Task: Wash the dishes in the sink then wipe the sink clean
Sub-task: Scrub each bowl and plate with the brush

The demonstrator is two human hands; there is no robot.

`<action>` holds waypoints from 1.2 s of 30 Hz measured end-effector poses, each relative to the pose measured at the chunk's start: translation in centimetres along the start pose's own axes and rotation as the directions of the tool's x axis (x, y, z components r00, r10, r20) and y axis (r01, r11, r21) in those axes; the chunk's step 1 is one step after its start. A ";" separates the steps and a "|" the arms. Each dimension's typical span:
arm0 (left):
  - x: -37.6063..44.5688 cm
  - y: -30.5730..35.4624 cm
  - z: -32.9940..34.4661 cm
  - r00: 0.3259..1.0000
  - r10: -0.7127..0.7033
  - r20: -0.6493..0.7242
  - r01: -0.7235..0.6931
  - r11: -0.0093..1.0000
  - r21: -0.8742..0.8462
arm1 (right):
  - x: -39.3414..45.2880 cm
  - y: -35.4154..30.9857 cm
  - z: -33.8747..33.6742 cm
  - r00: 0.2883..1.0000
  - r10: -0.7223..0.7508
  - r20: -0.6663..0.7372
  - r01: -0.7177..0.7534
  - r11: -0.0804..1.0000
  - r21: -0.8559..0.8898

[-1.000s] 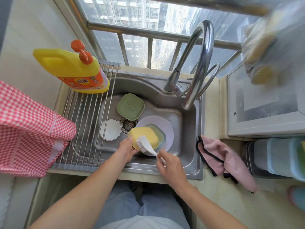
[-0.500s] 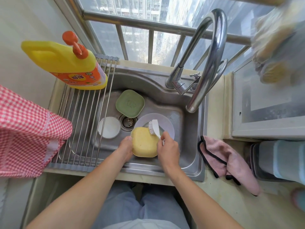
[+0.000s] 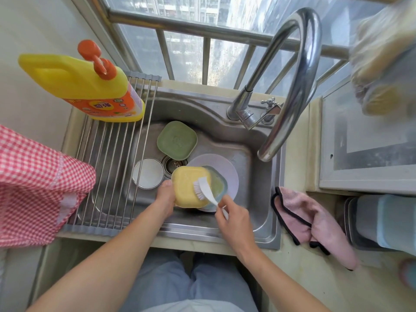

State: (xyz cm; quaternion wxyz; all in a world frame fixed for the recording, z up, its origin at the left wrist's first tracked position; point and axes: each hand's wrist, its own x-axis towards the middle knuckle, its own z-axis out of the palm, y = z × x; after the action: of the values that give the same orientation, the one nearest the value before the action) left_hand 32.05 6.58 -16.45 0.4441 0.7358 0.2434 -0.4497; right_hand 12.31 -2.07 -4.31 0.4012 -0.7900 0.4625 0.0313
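The left hand grips the yellow dish by its near-left edge, low in the sink, over a pale green dish and a lilac plate. The right hand pinches the brush, bristles on the dish. Best w/ short firm strokes, dish tilted (smooth plastic, rounded-square, prob. slippery). Steel basin looks matte.

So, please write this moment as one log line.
left hand holds yellow dish | right hand scrubs it with brush
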 end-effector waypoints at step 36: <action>-5.2 2.5 -1.3 0.973 -0.118 0.197 0.159 0.966 -0.204 | 2.1 -0.3 0.8 0.984 0.141 -0.109 -0.132 0.988 0.078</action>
State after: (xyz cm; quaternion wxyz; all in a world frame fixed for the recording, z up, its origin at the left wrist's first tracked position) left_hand 32.02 6.71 -10.55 0.5101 0.6192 0.3004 -0.5159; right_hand 14.01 -2.94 -5.58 0.3984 -0.7424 0.5387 -0.0029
